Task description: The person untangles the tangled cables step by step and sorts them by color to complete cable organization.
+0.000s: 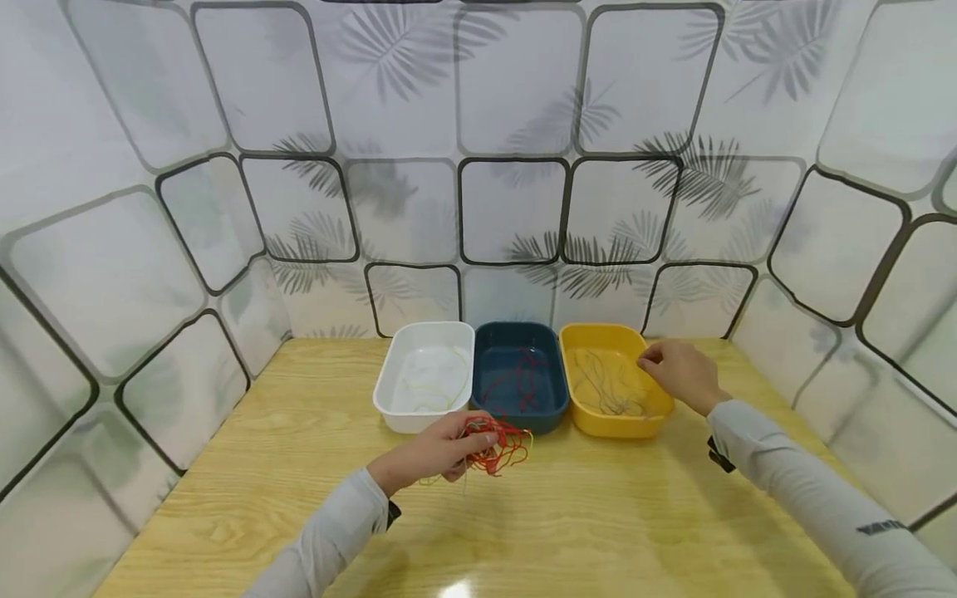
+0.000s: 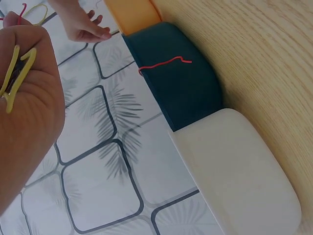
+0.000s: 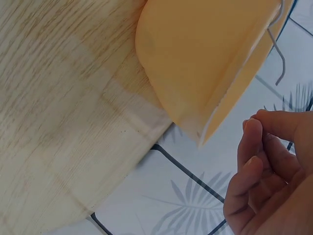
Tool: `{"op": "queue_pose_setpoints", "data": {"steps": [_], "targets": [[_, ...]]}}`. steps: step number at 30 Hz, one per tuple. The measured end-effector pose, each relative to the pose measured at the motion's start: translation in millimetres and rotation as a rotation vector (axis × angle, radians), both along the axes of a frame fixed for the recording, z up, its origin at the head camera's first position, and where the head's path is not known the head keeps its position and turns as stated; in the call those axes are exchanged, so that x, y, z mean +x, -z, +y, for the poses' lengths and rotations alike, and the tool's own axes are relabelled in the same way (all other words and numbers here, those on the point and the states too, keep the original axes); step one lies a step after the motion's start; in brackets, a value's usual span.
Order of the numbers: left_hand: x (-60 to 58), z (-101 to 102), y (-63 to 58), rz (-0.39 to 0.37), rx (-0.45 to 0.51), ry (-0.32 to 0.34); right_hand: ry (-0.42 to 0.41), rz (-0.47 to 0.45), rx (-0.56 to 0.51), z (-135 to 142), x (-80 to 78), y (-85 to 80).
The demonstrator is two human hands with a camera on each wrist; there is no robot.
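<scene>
My left hand (image 1: 437, 448) grips a tangle of red, yellow and grey strings (image 1: 504, 447) in front of the white and blue bins. Loose ends stick out around the fingers, and in the left wrist view a yellow string (image 2: 22, 73) loops out at the palm side. At the right rim of the yellow bin (image 1: 616, 425) is my right hand (image 1: 682, 375), thumb and index fingertips together. No string shows between those fingertips (image 3: 252, 128) in the right wrist view. Grey strings (image 1: 619, 406) lie in the yellow bin; one grey string (image 3: 281, 63) hangs over its rim.
A dark blue bin (image 1: 534, 422) with red strings (image 1: 527, 378) sits in the middle of the row. To its left, a white bin (image 1: 407, 422) contains yellow strings. The bins stand on a wooden table (image 1: 299, 432), against a patterned curtain (image 1: 516, 208) at the back and sides.
</scene>
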State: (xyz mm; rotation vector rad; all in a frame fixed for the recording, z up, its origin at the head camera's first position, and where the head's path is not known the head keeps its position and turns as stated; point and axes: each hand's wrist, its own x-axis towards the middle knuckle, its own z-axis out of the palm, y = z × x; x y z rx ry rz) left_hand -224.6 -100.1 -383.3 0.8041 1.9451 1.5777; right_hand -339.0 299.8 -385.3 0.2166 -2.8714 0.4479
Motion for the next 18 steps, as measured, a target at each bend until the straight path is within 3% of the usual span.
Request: {"op": "queue_pose_setpoints", "data": {"steps": [8,14,18], "targets": [[-3.4,6,1.9,0.001,0.0,0.014,-0.026,0.029,-0.015,-1,4.1,-1.0],[-5.1,9,0.8,-0.006,-0.002,0.01,-0.089,0.152,-0.079,-13,15.5,-6.4],[-6.1,10,-0.2,-0.004,-0.005,0.01,-0.162,0.232,-0.162,-32,32.5,-14.4]]}}
